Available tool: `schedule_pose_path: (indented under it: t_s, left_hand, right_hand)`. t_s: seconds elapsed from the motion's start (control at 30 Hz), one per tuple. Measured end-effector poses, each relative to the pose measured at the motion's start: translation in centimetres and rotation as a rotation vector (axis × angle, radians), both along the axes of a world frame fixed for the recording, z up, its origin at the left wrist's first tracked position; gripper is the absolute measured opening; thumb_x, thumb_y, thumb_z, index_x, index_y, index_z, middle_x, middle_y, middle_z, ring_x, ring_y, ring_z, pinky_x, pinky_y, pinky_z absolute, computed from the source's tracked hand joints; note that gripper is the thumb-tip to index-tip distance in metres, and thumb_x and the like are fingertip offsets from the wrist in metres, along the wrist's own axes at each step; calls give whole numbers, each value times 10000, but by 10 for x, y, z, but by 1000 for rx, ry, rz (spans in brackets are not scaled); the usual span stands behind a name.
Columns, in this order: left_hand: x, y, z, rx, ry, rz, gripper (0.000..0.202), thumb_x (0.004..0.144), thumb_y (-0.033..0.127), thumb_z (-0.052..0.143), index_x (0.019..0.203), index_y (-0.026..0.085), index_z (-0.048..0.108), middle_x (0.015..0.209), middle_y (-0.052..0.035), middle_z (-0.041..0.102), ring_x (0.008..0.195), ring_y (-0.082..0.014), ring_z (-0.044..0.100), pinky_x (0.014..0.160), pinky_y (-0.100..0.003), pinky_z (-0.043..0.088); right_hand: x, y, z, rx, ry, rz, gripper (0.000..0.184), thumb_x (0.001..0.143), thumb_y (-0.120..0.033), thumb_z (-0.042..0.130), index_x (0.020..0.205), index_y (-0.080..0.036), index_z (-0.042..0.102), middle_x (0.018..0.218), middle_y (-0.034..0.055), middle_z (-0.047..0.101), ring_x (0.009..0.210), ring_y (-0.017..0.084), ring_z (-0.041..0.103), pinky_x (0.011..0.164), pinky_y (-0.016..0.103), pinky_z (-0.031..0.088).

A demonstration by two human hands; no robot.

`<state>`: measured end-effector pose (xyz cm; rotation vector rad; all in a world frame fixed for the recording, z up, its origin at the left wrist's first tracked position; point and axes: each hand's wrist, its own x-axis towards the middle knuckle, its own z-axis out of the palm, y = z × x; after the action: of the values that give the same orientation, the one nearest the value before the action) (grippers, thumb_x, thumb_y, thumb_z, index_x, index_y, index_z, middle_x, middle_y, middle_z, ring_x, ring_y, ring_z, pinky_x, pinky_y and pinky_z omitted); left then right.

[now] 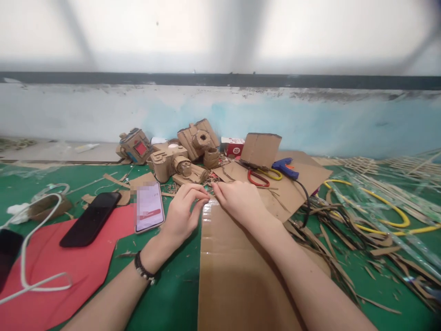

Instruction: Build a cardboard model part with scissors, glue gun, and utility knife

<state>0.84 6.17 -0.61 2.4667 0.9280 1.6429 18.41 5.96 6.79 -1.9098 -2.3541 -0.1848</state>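
Observation:
A large flat cardboard sheet (234, 271) lies on the green mat in front of me. My left hand (184, 214) and my right hand (237, 200) meet at the sheet's far edge. Both have their fingertips pinched together on that edge, close to each other. A dark beaded bracelet (144, 271) sits on my left wrist. A lit phone (149, 207) lies just left of my left hand, and a dark phone (91, 218) lies further left on a red paper sheet (51, 271).
Several cardboard camera models (172, 158) stand at the back by the wall. Red-and-yellow scissors (262, 177) and a blue glue gun (285, 168) lie on cardboard pieces behind my right hand. Cardboard strips, yellow tubing (389, 207) and plastic wrap clutter the right. A white cable (31, 248) loops at the left.

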Motion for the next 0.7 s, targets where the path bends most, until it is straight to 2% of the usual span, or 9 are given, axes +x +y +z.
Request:
schedule_pose_path:
  t_s: [0.13, 0.27, 0.4, 0.47, 0.6, 0.7]
  left_hand:
    - [-5, -4, 6, 44, 71, -44, 169, 1045, 58, 622, 985, 216, 631, 1024, -51, 724, 1004, -202, 683, 932, -343, 564]
    - [-1, -18, 14, 74, 134, -71, 169, 1054, 54, 596, 1008, 216, 614, 1032, -54, 732, 988, -199, 690, 912, -338, 560]
    - [4, -41, 15, 108, 245, -188, 161, 1075, 56, 554, 1038, 207, 597, 984, -42, 748, 926, -183, 700, 1050, -399, 554]
    - [3, -54, 16, 79, 272, -222, 182, 1088, 45, 513, 1040, 201, 594, 982, -51, 751, 924, -177, 708, 1044, -379, 568]
    - [-3, -83, 19, -35, 253, -260, 178, 1113, 88, 494, 1038, 204, 606, 994, -68, 752, 998, -186, 715, 914, -281, 604]
    - [-7, -112, 14, -149, 271, -382, 246, 1158, 148, 415, 1033, 217, 616, 966, -44, 769, 977, -161, 734, 1016, -261, 605]
  right_hand:
    - [1, 2, -6, 20, 9, -56, 530, 1181, -393, 367, 1085, -218, 858, 1010, 150, 863, 969, 313, 831, 722, 308, 496]
    - [10, 5, -9, 33, 12, -94, 558, 1181, -420, 350, 1073, -226, 862, 1027, 140, 866, 979, 306, 830, 754, 314, 517]
    - [21, 12, -14, 44, 10, -167, 524, 1168, -361, 383, 1082, -193, 872, 1045, 166, 865, 971, 307, 830, 765, 313, 525]
    - [25, 14, -17, 49, 11, -188, 514, 1162, -362, 398, 1086, -190, 876, 1037, 170, 864, 967, 305, 830, 769, 310, 527]
    - [27, 17, -19, 58, 20, -182, 515, 1163, -410, 398, 1111, -224, 875, 1046, 146, 868, 983, 285, 827, 790, 296, 528]
    - [29, 19, -17, 75, 26, -224, 533, 1159, -378, 386, 1094, -181, 878, 1064, 184, 861, 986, 309, 825, 808, 319, 536]
